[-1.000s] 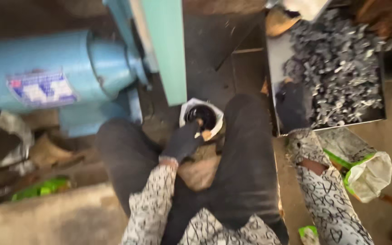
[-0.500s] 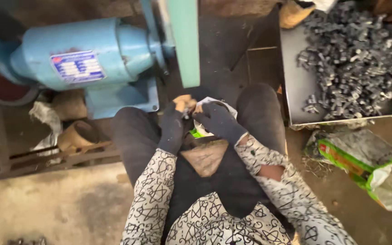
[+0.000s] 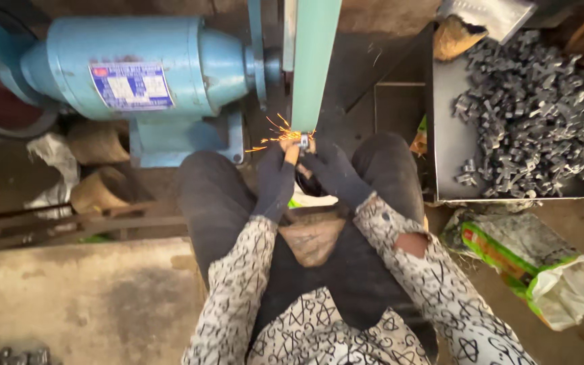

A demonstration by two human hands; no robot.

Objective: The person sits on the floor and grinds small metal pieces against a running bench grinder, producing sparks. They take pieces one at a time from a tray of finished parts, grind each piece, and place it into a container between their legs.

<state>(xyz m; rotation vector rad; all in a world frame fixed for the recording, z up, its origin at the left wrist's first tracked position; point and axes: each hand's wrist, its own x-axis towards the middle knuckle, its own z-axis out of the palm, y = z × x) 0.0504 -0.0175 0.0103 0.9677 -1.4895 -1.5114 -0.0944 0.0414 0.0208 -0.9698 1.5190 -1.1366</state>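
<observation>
Both my hands wear dark gloves and pinch one small metal part (image 3: pixel 303 140) against the green sanding belt (image 3: pixel 313 64). My left hand (image 3: pixel 278 177) grips it from the left, my right hand (image 3: pixel 331 172) from the right. Orange sparks (image 3: pixel 275 134) fly off to the left of the part. A light blue motor (image 3: pixel 136 67) drives the belt. A white container (image 3: pixel 312 196) sits between my knees, mostly hidden under my hands.
A metal tray (image 3: pixel 444 135) at the right holds several dark metal parts (image 3: pixel 522 111). A plastic bag (image 3: pixel 535 267) lies below it. Rags and a wooden block (image 3: pixel 99 189) lie under the motor. Concrete floor (image 3: pixel 69 304) is at lower left.
My right hand came back from the tray of parts to my lap. Both hands then rose from the white container to the belt, and sparks now fly.
</observation>
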